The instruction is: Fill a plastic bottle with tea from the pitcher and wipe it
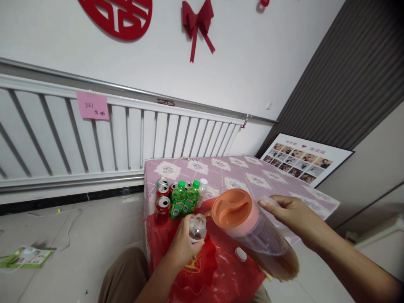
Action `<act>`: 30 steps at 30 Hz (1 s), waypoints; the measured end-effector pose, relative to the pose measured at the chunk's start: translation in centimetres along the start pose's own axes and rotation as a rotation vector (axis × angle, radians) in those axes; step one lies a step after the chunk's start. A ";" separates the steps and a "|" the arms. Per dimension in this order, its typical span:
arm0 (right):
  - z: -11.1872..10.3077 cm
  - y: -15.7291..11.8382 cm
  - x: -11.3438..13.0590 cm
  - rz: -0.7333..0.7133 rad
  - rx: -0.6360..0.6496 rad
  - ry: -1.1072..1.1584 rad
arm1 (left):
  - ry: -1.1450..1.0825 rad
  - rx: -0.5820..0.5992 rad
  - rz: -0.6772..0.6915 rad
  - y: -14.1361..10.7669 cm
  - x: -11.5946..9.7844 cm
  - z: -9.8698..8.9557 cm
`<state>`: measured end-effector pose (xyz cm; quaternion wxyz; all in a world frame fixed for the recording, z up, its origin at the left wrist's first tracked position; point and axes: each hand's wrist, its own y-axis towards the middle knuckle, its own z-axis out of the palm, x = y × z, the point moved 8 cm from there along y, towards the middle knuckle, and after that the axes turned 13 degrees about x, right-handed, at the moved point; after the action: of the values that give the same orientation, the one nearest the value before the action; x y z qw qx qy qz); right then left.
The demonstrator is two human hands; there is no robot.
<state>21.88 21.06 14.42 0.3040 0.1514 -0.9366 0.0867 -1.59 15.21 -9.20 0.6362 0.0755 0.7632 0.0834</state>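
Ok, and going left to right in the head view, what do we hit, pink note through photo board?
Pink note → nearest red can → left green bottle → clear bottle in the left hand → orange pitcher lid → photo board.

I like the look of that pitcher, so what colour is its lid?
The pitcher's lid is orange, seen best in the head view.

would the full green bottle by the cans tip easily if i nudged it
Probably yes: the green bottle is tall and narrow, so a high push could topple it. Being round, it might then roll.
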 end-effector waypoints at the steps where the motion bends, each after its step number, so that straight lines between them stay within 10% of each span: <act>1: 0.0 0.0 0.1 -0.007 0.000 -0.008 | -0.001 -0.001 0.001 0.0 0.0 0.0; 30: 0.3 0.2 0.4 -0.027 0.021 -0.031 | 0.009 -0.004 0.010 0.1 -0.3 0.1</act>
<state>21.31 21.02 14.40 0.2892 0.1684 -0.9380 0.0901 -1.42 15.22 -8.94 0.6327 0.0776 0.7654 0.0885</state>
